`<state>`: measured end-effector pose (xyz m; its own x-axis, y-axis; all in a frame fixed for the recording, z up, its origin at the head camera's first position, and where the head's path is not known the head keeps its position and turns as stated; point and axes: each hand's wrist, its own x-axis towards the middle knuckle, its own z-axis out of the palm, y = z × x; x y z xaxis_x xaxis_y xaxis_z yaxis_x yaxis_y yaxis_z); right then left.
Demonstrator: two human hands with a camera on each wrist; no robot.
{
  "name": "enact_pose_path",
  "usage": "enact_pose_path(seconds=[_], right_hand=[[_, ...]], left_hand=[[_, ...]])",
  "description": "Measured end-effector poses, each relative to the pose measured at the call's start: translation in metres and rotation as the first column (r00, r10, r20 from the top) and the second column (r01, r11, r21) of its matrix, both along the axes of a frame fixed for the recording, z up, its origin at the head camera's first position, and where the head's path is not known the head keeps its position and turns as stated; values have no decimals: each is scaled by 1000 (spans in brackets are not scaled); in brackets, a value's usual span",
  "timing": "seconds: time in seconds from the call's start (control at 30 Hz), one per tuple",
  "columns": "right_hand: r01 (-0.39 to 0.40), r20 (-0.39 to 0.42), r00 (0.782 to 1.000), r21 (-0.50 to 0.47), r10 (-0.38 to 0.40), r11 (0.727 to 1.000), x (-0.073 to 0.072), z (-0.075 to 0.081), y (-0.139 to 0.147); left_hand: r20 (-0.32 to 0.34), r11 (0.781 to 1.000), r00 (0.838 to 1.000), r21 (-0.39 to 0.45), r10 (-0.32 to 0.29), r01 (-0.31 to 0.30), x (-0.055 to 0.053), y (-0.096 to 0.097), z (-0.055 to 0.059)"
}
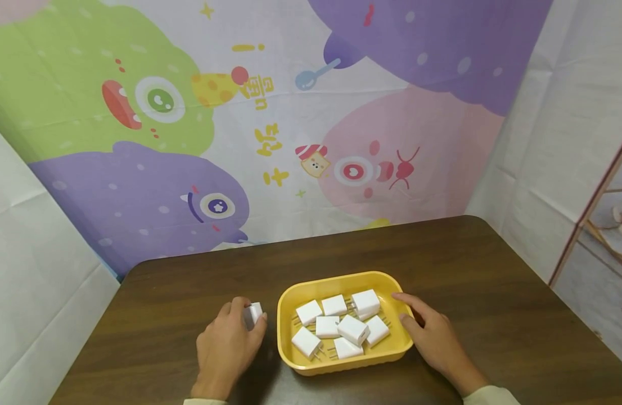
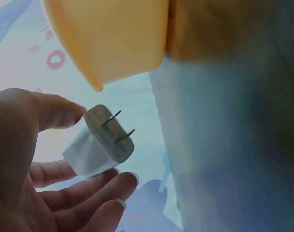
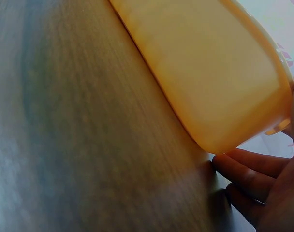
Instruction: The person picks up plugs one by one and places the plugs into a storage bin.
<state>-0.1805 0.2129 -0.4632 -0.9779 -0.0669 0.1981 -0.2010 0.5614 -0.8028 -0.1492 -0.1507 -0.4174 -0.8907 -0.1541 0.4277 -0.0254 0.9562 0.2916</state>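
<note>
My left hand (image 1: pixel 229 343) holds a white plug charger (image 2: pixel 96 145) between thumb and fingers, just left of the yellow plastic basket (image 1: pixel 287 360). In the left wrist view its two metal prongs point up and to the right. Inside the basket several more white plug chargers (image 1: pixel 307 342) lie jumbled, some on top of others, with their prongs showing. At the basket's right end my right hand (image 1: pixel 437 337) grips the rim, with thumb and index finger over the edge. Its other fingers (image 3: pixel 248 176) are low against the outer wall in the right wrist view.
The basket stands on a dark wood-grain table (image 1: pixel 199 281). Behind the table hangs a cloth with cartoon monsters (image 1: pixel 291 112). White sheets (image 1: pixel 539 140) hang at both sides.
</note>
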Motion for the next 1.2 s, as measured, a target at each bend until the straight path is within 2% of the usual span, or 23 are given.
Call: enact_pose_path(seconds=[0.2, 0.4, 0.57, 0.77, 0.9, 1.2], right_hand=[[2, 2, 1000, -5, -2, 1000, 0, 0, 0], [8, 0, 1000, 0, -8, 1000, 1, 1, 0], [4, 4, 1000, -4, -4, 1000, 0, 1, 0], [0, -7, 1000, -8, 0, 1000, 1, 1, 1], [5, -9, 1000, -3, -5, 1000, 1, 2, 0], [-4, 2, 1000, 4, 4, 1000, 0, 2, 1]], left_hand=[[-97, 1000, 995, 19, 2, 0, 0, 2, 7], [-193, 999, 980, 25, -42, 48, 2, 9, 13], [-288, 996, 953, -24, -93, 89, 3, 17, 19], [-381, 986, 909, -88, -166, 144, 2, 27, 24], [-398, 976, 891, -103, -219, 194, 2, 35, 26], [-381, 952, 872, -126, -307, 280, 5, 56, 28]])
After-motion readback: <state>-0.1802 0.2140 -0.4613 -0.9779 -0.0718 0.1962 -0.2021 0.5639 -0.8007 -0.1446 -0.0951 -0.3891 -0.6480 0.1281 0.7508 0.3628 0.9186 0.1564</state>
